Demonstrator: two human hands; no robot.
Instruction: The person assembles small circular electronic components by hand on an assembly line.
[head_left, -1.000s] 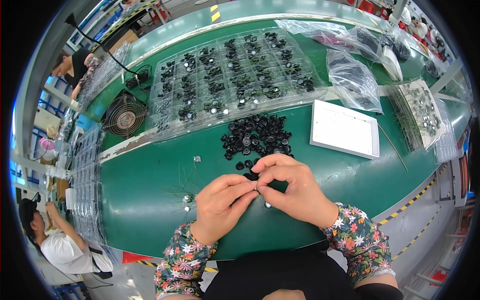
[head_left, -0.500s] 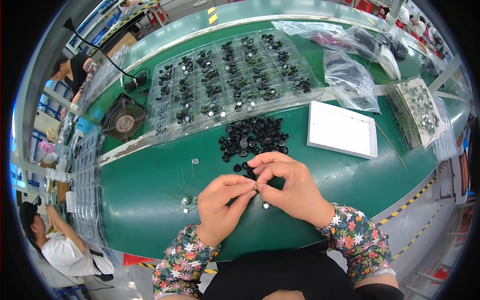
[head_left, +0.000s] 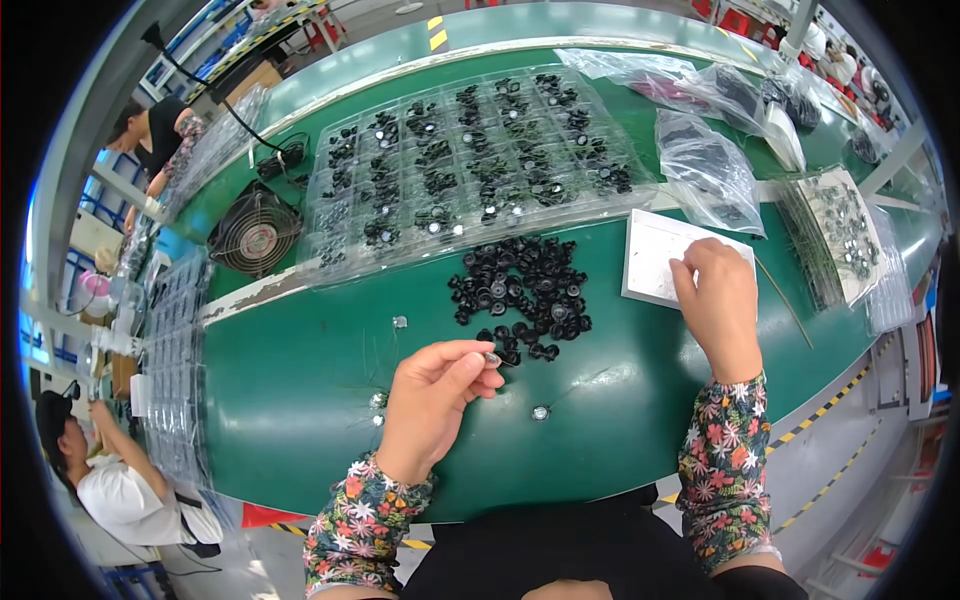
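My left hand (head_left: 428, 405) is closed, pinching a small round silvery part (head_left: 492, 359) between thumb and fingertips, just in front of a heap of small black round plastic caps (head_left: 515, 280). Over the shallow white box (head_left: 652, 258) on the right, my right hand (head_left: 722, 310) has its fingers bent together and pointing down. Its fingertips are partly hidden, and I cannot make out what is in them. On the green table between my hands lies a shiny round piece with thin wires (head_left: 541, 412). Similar shiny pieces (head_left: 378, 401) lie beside my left hand.
A clear compartment tray (head_left: 335, 245) of black parts spans the back. A black fan (head_left: 255, 235) stands to its left. Plastic bags (head_left: 705, 170) and a board of wired parts (head_left: 850, 225) lie right. Two other people (head_left: 130, 495) are at the left.
My hands have parted. The right has moved right and away from me, from the left fingertips to the white box. The left stays closed on the small part.
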